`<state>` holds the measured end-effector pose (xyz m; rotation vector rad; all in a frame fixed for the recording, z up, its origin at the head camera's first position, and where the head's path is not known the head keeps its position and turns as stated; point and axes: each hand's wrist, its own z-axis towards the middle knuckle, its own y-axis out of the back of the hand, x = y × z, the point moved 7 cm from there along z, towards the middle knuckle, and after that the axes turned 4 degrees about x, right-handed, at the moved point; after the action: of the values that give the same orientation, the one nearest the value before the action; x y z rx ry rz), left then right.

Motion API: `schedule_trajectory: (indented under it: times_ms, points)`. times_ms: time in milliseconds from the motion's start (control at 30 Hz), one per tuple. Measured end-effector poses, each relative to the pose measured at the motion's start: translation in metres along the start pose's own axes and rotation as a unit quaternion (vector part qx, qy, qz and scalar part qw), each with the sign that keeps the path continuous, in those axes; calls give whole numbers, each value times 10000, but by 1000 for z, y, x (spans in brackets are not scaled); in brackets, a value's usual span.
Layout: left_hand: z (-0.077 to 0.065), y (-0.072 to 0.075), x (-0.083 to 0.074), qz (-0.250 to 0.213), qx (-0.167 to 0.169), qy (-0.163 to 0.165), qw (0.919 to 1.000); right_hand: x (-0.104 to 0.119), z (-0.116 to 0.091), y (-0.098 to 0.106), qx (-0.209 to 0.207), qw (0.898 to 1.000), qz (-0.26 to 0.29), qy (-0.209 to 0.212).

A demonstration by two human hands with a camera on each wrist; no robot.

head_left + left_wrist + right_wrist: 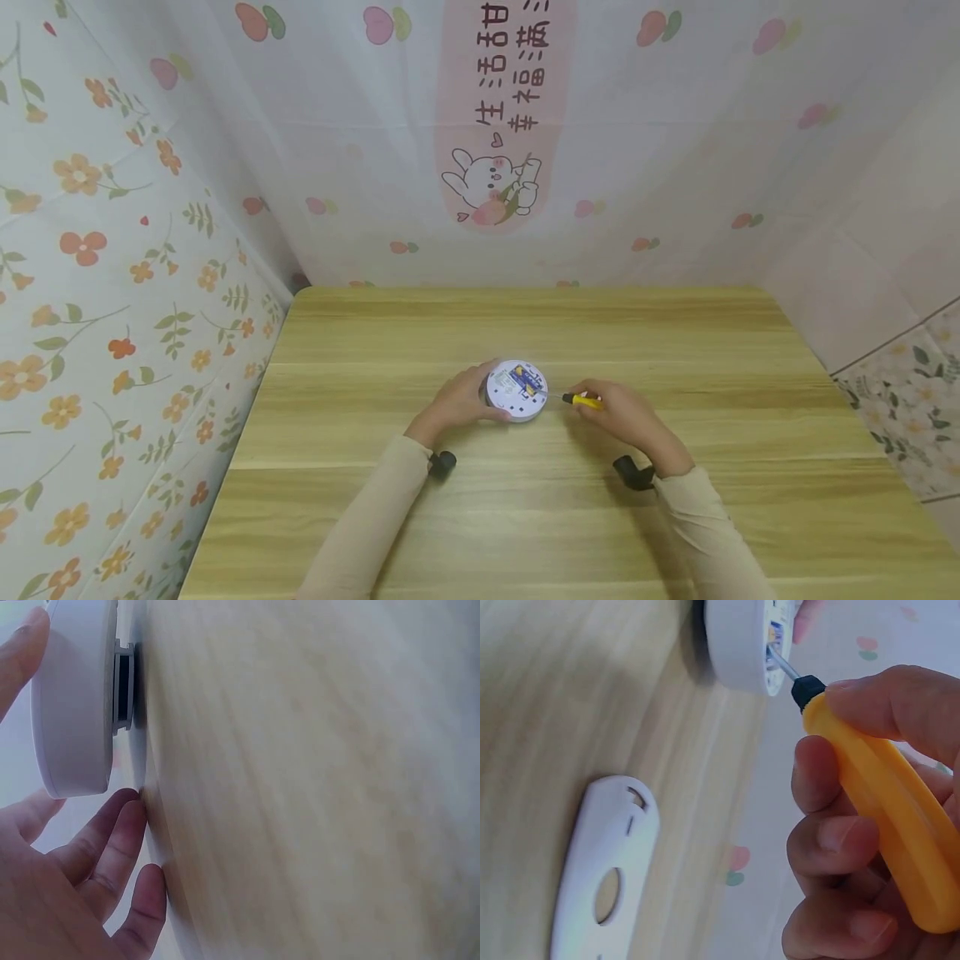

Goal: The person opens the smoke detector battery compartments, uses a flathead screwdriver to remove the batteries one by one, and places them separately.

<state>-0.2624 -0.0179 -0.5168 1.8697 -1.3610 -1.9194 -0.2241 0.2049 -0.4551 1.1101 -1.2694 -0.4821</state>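
Left hand (457, 398) grips a round white plastic disc (508, 402) by its rim, over the wooden tabletop (525, 517). Right hand (624, 412) grasps a yellow-handled screwdriver (587, 402), long axis leftward toward the disc's printed face; I can't confirm tip contact.

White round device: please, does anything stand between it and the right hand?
Only the yellow screwdriver, held by the right hand; its metal shaft reaches toward the white round device. Nothing else visible intervenes.
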Motion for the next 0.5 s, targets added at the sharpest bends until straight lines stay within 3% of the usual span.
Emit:
schedule_trajectory:
  times_ms: [200, 500]
  points:
    - [-1, 1, -3, -82, -4, -35, 10000, 3, 6, 4, 400, 9992, 81, -23]
    - [0, -1, -1, -294, 70, -74, 9995, 14, 11, 15, 586, 9966, -556, 137]
